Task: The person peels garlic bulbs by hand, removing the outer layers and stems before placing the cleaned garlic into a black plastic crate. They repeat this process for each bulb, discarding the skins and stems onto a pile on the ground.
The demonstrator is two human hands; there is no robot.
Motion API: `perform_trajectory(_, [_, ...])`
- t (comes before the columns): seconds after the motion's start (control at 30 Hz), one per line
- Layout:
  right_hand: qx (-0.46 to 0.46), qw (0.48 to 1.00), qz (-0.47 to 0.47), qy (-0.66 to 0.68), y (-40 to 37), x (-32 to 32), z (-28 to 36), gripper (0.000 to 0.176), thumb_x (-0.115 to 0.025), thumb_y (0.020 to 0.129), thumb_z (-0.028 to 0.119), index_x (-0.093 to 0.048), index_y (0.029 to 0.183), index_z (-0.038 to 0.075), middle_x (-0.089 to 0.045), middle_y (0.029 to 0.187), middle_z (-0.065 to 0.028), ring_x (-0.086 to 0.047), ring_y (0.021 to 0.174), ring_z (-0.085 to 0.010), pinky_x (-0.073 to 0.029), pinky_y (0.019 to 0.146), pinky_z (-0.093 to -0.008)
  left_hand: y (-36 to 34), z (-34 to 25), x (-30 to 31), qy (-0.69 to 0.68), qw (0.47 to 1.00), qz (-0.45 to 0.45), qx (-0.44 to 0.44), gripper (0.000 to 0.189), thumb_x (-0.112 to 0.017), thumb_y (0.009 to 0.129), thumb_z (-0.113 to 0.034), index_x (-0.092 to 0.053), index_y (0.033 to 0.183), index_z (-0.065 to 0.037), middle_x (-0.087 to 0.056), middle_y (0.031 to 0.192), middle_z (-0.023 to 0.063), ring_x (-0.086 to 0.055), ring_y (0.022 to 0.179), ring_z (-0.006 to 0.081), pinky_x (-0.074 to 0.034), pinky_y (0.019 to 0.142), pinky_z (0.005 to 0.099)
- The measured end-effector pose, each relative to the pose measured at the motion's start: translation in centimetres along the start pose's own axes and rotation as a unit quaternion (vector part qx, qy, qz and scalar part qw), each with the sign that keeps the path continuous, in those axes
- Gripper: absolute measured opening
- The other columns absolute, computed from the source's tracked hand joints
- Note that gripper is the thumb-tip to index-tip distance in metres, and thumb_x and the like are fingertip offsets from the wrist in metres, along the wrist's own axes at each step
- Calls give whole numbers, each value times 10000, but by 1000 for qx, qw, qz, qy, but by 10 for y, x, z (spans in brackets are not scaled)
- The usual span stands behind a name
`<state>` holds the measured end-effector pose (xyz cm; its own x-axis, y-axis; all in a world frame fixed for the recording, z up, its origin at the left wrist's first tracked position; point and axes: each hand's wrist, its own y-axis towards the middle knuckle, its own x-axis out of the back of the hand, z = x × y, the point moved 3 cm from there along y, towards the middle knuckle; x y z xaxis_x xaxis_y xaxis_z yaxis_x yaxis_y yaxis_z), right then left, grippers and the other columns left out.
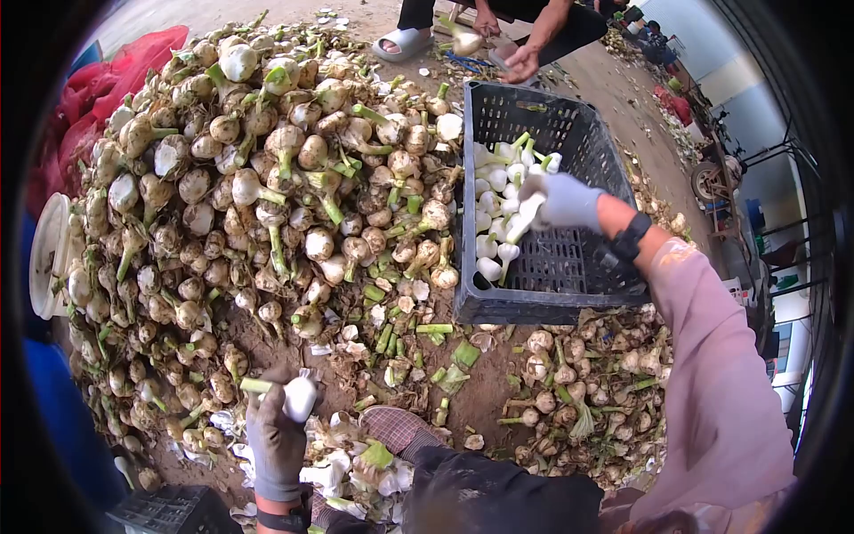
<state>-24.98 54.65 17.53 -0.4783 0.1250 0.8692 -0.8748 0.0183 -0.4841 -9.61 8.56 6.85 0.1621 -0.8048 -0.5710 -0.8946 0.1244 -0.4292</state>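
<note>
My left hand (277, 436), in a dirty grey glove, is closed around a peeled white garlic bulb (301, 399) with a short green stem, low in front of the big heap. Over the black plastic crate (463, 313) is my right hand (565, 203), in a pale glove, its fingers closed on a white garlic piece with a stem (527, 216). Cleaned white bulbs (489, 269) lie along the crate's left side, just beneath and beside that hand.
Unpeeled garlic (196, 187) forms a large heap at left; a smaller pile (569, 392) lies below the crate. Cut stems and peels litter the ground. A co-worker's hands (525, 58) are beyond the crate. A red net bag (98, 98) and white tub (49, 256) stand at far left.
</note>
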Motion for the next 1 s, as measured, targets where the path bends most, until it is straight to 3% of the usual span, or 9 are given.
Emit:
perform_trajectory(0.13, [43,950,-216,221,-33,70,18,506,-663,740,29,-525,1226,-2,-615,1047,-73,-588,885,-127,-494,784,-275,2,-45,-138,29,966,256,27,778,-638,863,-47,-176,1488,-25,-382,1418,144,-471,1249,243,-441,1022,363])
perform_trajectory(0.27, [121,838,-407,343,-106,94,77,384,-561,901,37,-486,1269,-42,-604,1153,-135,-609,1013,-189,-497,901,-297,19,-34,-97,208,959,172,-81,807,-686,842,-38,-220,1496,-110,-402,1384,98,-477,1157,196,-459,956,319])
perform_trajectory(0.33, [145,834,-506,166,-139,74,105,378,-571,938,58,-459,1285,-42,-572,1223,-156,-587,1089,-211,-482,934,-301,15,-19,-78,289,934,187,-93,849,-724,811,-52,-224,1495,-119,-408,1378,109,-482,1131,193,-477,929,323])
perform_trajectory(0.53, [378,873,-21,308,-115,-82,257,594,-701,856,329,-494,1316,15,-613,1153,-180,-618,1047,-276,-477,909,-345,-22,-28,-34,8,983,185,12,699,-667,863,-111,-286,1447,-69,-543,1236,149,-627,927,205,-555,796,309])
perform_trajectory(0.67, [451,825,62,334,-79,-129,336,381,-685,833,121,-598,1192,29,-659,1005,-148,-646,911,-239,-507,817,-346,-79,-36,61,-121,991,-50,-39,344,-583,942,-137,-476,1256,-48,-653,940,113,-665,758,146,-570,597,259])
perform_trajectory(0.77, [572,753,118,304,-93,-178,424,392,-693,834,133,-596,1203,42,-658,1041,-141,-649,914,-223,-508,826,-340,-90,7,95,14,987,-142,-69,511,-629,916,-394,-436,1276,-88,-635,929,57,-657,741,148,-571,611,256])
perform_trajectory(0.83, [522,781,206,276,-87,-201,447,383,-665,880,152,-578,1234,35,-657,1075,-116,-648,947,-203,-511,831,-326,-98,12,109,-79,989,-122,-4,605,-710,827,-471,-448,1240,-115,-629,986,31,-661,823,168,-582,636,317])
perform_trajectory(0.97, [262,649,541,466,-96,-203,457,403,-633,914,138,-542,1274,-20,-655,1088,-66,-627,911,-145,-513,816,-280,-121,8,129,-115,984,-133,-34,412,-705,861,-322,-541,1136,-61,-642,992,58,-661,826,189,-579,676,330])
perform_trajectory(1.0, [385,681,448,433,-86,-212,461,400,-618,929,140,-536,1288,-14,-653,1071,-53,-623,861,-140,-519,778,-279,-138,-6,135,-15,967,-246,-57,346,-699,853,-225,-555,1111,-46,-637,1011,66,-651,860,184,-573,702,322])
